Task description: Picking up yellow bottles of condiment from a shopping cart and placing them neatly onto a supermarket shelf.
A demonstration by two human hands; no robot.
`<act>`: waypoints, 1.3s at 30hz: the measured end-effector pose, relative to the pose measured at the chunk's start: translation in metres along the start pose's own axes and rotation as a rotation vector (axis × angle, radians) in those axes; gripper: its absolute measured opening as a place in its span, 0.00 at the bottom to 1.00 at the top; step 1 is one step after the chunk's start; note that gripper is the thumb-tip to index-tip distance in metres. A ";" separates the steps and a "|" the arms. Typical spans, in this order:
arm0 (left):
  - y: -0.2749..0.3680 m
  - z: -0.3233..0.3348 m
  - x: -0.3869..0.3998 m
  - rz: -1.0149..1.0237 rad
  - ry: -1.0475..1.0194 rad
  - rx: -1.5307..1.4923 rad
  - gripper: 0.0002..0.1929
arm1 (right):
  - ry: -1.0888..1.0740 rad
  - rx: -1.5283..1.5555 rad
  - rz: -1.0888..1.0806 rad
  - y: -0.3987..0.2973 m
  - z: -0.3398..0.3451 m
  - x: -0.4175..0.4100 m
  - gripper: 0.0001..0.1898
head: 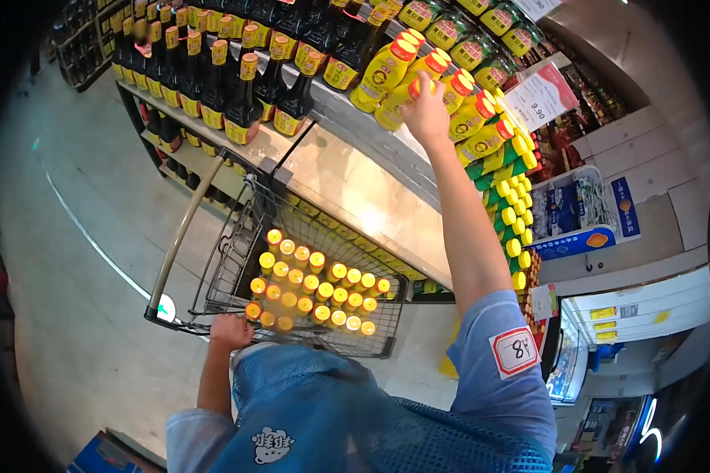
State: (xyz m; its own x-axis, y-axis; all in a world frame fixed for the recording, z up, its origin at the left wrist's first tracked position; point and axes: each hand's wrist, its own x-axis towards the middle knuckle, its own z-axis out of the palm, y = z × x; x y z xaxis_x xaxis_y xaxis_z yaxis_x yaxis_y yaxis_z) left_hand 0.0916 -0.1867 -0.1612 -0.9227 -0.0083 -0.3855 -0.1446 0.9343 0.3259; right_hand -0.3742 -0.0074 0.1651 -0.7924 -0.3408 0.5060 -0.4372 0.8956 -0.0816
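Note:
My right hand (429,115) reaches up to the shelf, its fingers around the red-capped top of a yellow plastic squeeze bottle (392,109). This bottle stands at the front of a group of matching bottles (381,74). Lower down, my left hand (232,331) is closed on the near wire rim of a shopping cart (390,340). Inside the cart, several yellow-capped bottles (325,292) stand upright in two blocks of rows. The cart's handle (183,230) lies to the left.
Dark glass bottles (245,103) with yellow labels line the shelf at upper left. A bare wooden ledge (367,201) runs between cart and raised shelf. Jars (449,35) stand behind, beside a price sign (541,97). Green bottles with yellow caps (512,213) hang over the right side.

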 end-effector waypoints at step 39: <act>0.123 -0.073 0.055 -0.215 -0.097 -1.732 0.33 | -0.047 1.258 0.821 -0.001 -0.083 -0.360 0.27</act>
State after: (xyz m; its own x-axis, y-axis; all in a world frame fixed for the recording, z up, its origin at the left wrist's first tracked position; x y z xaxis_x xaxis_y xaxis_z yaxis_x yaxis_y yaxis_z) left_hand -0.0032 -0.0984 -0.0797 -0.8241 0.0098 -0.5663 -0.4919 -0.5080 0.7071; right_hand -0.0530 0.1383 0.0539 -0.9935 0.0897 -0.0703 0.0725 0.0214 -0.9971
